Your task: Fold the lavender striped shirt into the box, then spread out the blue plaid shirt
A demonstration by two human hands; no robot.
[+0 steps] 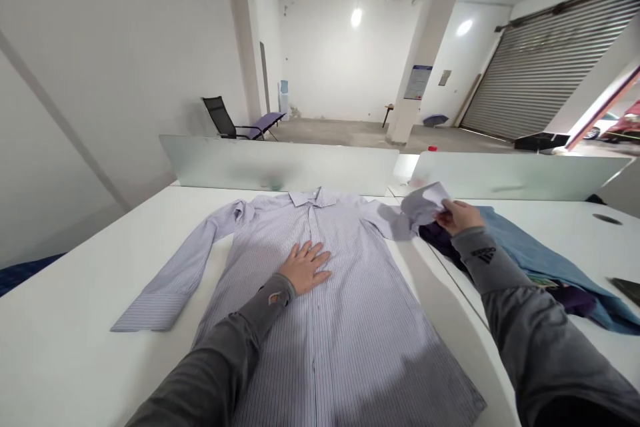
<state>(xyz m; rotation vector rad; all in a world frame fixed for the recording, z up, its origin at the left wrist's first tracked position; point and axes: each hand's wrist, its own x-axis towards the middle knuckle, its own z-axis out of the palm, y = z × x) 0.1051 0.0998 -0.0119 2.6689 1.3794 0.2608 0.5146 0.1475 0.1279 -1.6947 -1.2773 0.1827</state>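
A striped button-up shirt [345, 307] lies front up on the white table, its collar at the far side and its hem toward me. My left hand [305, 268] rests on the shirt's chest near the button line, fingers spread flat. Off to the right, my right hand [459, 216] pinches the cuff end of a shirt sleeve [425, 203] and holds it raised above the table. The other sleeve [185, 273] lies stretched out down the left side, cuff toward me.
Blue denim and dark purple clothes [530, 250] lie on the table [65, 340] at the right. Frosted partitions [280, 163] stand along the far edge. A dark flat object [627, 290] sits at the far right. Beyond are a black chair [220, 117] and a pillar.
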